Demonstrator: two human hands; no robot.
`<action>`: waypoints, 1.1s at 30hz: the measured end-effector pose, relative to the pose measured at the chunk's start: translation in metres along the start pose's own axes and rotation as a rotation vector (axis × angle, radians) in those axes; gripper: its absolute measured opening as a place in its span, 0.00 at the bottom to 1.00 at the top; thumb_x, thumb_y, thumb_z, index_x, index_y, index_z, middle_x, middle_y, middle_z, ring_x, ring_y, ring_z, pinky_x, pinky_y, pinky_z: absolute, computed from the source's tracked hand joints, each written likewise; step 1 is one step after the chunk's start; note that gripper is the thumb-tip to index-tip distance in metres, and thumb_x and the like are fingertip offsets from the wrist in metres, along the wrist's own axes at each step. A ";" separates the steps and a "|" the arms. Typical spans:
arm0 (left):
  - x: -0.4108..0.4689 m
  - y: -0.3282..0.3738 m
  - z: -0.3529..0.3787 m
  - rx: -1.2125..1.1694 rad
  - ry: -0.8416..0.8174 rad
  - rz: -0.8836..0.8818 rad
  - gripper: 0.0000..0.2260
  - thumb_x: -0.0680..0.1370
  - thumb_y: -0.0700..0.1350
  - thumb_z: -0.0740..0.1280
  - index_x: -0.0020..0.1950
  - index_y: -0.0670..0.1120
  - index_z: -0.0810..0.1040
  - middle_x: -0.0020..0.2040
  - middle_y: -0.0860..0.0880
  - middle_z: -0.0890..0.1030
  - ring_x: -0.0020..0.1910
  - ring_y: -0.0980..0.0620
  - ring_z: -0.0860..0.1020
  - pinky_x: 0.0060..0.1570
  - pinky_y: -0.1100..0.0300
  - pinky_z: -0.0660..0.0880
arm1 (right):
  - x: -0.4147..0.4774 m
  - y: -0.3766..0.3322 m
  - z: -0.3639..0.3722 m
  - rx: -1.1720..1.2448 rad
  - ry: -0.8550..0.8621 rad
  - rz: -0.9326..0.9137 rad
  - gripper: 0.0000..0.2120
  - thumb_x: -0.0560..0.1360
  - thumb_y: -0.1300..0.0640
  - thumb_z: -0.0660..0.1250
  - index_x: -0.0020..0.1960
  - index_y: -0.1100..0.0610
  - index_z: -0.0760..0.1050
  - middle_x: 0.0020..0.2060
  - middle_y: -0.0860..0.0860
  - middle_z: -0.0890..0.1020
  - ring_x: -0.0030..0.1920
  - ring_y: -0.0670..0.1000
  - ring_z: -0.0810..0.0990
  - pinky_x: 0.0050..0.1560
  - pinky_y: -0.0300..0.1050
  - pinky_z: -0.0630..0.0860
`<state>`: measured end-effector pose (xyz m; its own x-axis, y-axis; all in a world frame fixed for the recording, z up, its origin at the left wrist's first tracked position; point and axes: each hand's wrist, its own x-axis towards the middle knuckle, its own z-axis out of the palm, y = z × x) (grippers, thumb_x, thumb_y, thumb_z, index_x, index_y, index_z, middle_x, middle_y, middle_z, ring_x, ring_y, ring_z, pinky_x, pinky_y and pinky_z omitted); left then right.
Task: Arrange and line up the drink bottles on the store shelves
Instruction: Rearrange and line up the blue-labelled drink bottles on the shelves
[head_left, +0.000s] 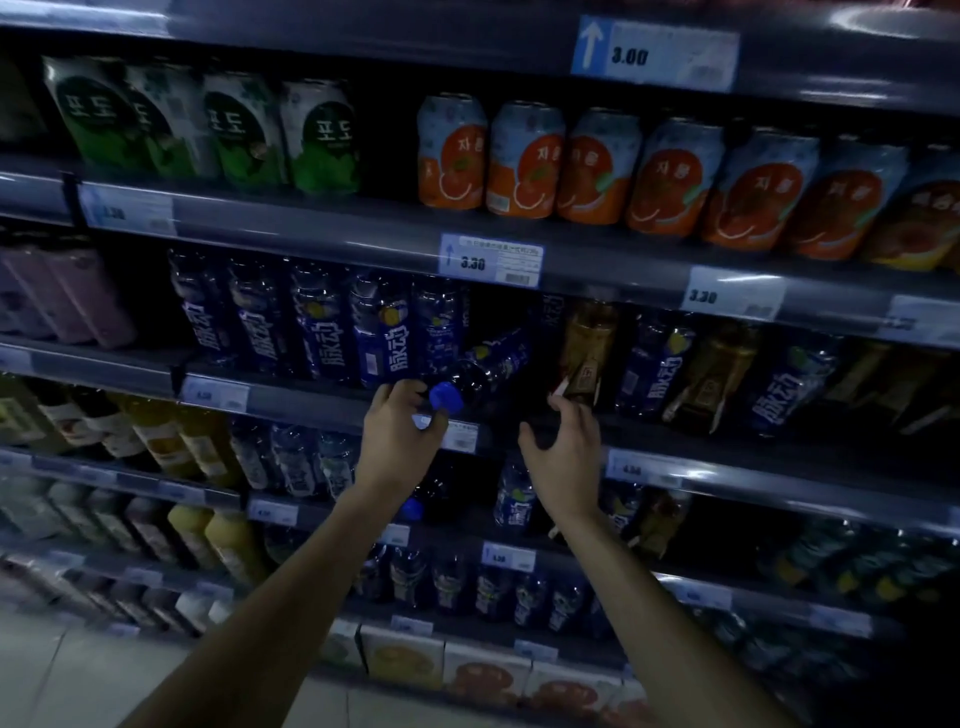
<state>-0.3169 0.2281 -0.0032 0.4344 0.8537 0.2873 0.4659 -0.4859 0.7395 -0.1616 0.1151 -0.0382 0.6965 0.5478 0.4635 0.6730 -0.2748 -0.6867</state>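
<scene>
A blue-labelled drink bottle (483, 369) lies tipped on its side on the middle shelf (322, 402), its blue cap pointing out toward me. My left hand (397, 441) is curled at that cap, fingers touching it. To its left, several matching blue bottles (379, 332) stand upright in a row. My right hand (563, 457) hovers open just below an amber bottle (587, 348) with a brown label, fingertips close to its base. Further right, blue bottles (657, 364) and amber bottles (711, 379) stand mixed together.
Above are orange cans (524, 161) and green cans (322, 140). Price tags (491, 260) line the shelf edges. Lower shelves hold yellow juice bottles (156, 441), small blue bottles (514, 499) and cartons (485, 673). Pale floor shows at bottom left.
</scene>
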 end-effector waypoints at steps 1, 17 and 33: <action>0.001 -0.001 0.001 -0.007 -0.006 -0.005 0.17 0.78 0.46 0.66 0.65 0.44 0.71 0.59 0.45 0.72 0.46 0.57 0.65 0.46 0.63 0.63 | 0.000 0.001 0.001 -0.007 0.000 0.002 0.21 0.74 0.53 0.70 0.63 0.60 0.73 0.58 0.54 0.76 0.62 0.56 0.72 0.58 0.53 0.73; 0.007 -0.002 0.029 -0.165 0.054 -0.050 0.19 0.73 0.45 0.73 0.61 0.46 0.72 0.56 0.48 0.72 0.46 0.55 0.73 0.47 0.61 0.69 | -0.008 0.025 0.013 -0.221 -0.001 -0.117 0.17 0.71 0.55 0.73 0.56 0.62 0.76 0.53 0.57 0.77 0.61 0.63 0.71 0.62 0.59 0.70; -0.009 0.016 0.033 -0.443 0.172 -0.243 0.16 0.71 0.46 0.75 0.54 0.52 0.73 0.43 0.57 0.78 0.42 0.63 0.76 0.37 0.72 0.68 | -0.007 0.029 0.009 -0.230 -0.075 -0.122 0.20 0.69 0.56 0.72 0.59 0.61 0.75 0.54 0.56 0.76 0.59 0.61 0.71 0.56 0.54 0.72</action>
<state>-0.2884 0.2062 -0.0140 0.2046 0.9682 0.1439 0.1513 -0.1765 0.9726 -0.1495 0.1101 -0.0662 0.5926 0.6421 0.4864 0.7953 -0.3707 -0.4796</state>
